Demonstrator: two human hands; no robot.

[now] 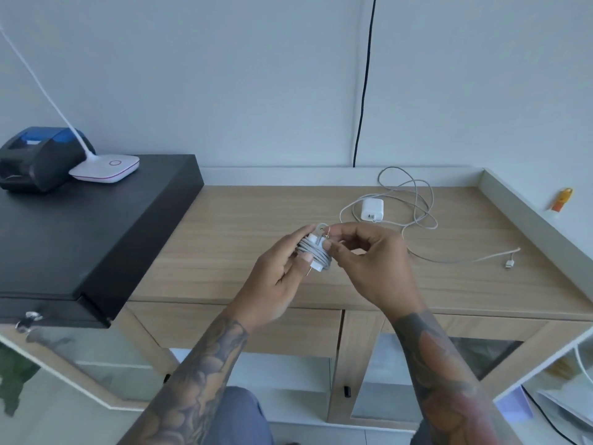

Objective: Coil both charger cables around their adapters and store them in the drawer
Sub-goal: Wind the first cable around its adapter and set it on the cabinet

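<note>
First charger (pixel 316 252): cable wound in tight turns round its adapter, held above the middle of the desk (pixel 256 226). Left hand (pixel 279 268) grips the bundle, thumb across the coils, prongs pointing down toward the near edge. Right hand (pixel 362 252) pinches the cable's free end at the top of the bundle; seems to be tucking the plug under a turn, though the fingers hide the detail.

Step in hand: finishing coil one. Judged about a third done.

Second charger (pixel 372 209): lies far right on the desk, its cable (pixel 417 203) loose in open loops, plug end (pixel 509 263) trailing right. Not yet coiled.

Drawer (pixel 237 326): under the near edge, closed.

Next move calls for securing the end so the turns don't spring loose, then a free hand for the drawer.

Left: black box (pixel 80 226) carrying a printer (pixel 35 162) and lamp base (pixel 106 167).
</note>
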